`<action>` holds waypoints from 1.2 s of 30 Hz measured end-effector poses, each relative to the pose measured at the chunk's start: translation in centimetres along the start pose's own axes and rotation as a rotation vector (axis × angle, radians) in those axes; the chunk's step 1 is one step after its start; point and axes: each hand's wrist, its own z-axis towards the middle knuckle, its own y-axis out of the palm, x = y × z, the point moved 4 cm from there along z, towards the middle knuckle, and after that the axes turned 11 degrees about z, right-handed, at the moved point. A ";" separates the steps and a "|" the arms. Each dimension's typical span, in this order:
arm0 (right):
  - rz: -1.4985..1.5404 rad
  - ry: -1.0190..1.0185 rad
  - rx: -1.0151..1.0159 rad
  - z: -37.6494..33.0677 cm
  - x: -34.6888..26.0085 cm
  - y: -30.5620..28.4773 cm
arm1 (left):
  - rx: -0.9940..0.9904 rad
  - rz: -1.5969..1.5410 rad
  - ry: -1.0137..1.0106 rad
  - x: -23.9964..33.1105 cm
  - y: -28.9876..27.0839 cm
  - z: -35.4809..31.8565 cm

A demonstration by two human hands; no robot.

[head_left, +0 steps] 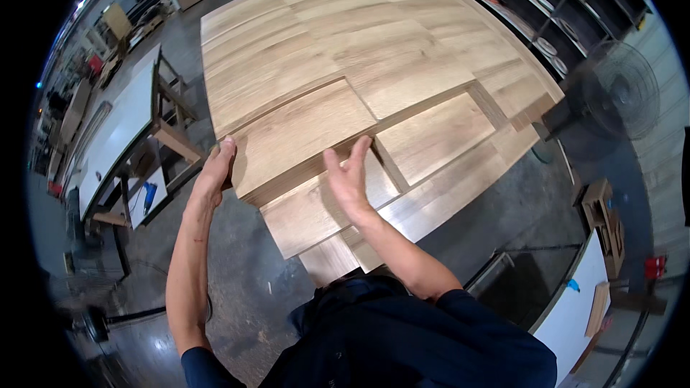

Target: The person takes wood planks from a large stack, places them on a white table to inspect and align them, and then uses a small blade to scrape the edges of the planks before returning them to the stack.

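Grey floor [251,273] spreads around the stack of wood-grain panels [366,36] that we stand over. Left of the stack is a white-topped bench [118,145] with a blue tool [149,197] on its lower level; beyond the stack's far right side, dark shelves [546,29] hold ring-shaped rolls; right of the stack stands a round fan [622,93]. On the stack's near left part lies the raised panel [305,128], its thick near edge toward us. Our left hand [213,169] is at that panel's left edge, thumb on top; the other fingers are hidden, so we cannot tell whether they grip. Our right hand [349,181] is spread by its near edge, thumb and fingers apart, holding nothing; whether the fingertips touch wood we cannot tell.
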 end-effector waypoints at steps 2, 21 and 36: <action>0.145 0.008 -0.036 -0.1 0.7 -0.8 | -0.075 -0.163 -0.090 0.0 0.1 -1.1; 0.075 0.093 -0.221 1.0 2.8 -3.8 | -0.008 -0.772 0.166 -3.1 5.4 1.9; 0.052 0.506 -1.424 -15.9 5.6 -6.0 | 0.909 -1.072 -0.337 -35.1 26.4 -31.5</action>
